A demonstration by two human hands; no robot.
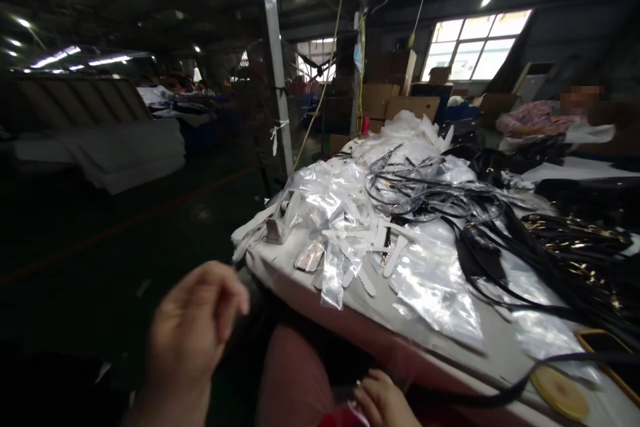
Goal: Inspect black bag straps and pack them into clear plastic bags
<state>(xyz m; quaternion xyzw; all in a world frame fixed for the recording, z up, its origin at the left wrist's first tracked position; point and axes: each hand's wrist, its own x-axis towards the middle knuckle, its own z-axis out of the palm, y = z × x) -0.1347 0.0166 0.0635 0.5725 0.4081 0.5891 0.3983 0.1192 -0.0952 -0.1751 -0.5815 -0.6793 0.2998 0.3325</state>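
My left hand (193,327) is raised in the air left of the table corner, blurred, with its fingers curled in; whatever they may hold does not show. Low at the bottom edge, my right hand (383,401) has its fingers bent round, close to my lap. A black strap (500,399) runs from the right over the table edge to this hand and appears gripped there; the grip itself is partly hidden. Clear plastic bags (435,287) and white toothed strips (395,257) lie on the table in front of me.
The table (295,283) carries coiled black straps (425,190), black pieces with gold metal fittings (585,253), a phone (607,343) and a yellow round disc (560,392). A metal post (275,53) stands behind its left corner. Another person (540,117) works at the far right.
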